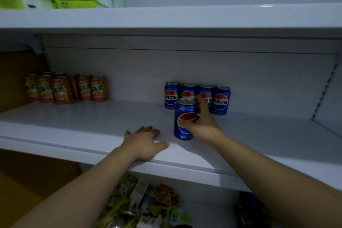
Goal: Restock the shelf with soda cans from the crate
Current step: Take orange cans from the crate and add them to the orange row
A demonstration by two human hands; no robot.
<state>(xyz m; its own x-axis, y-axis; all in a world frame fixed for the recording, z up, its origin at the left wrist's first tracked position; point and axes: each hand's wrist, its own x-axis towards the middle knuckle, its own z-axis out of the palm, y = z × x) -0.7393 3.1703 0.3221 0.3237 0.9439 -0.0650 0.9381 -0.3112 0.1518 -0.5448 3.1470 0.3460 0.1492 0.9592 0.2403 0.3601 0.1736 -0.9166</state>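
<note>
Blue cans (221, 100) in back row — 百事可乐 across Pepsi globe logo; orange cans (61, 89) — 年达 legible.

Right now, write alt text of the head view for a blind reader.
The person's right hand grips an upright blue soda can on a white shelf, in front of a row of four matching cans. The left hand rests flat on the shelf edge; orange cans stand far left.
</note>
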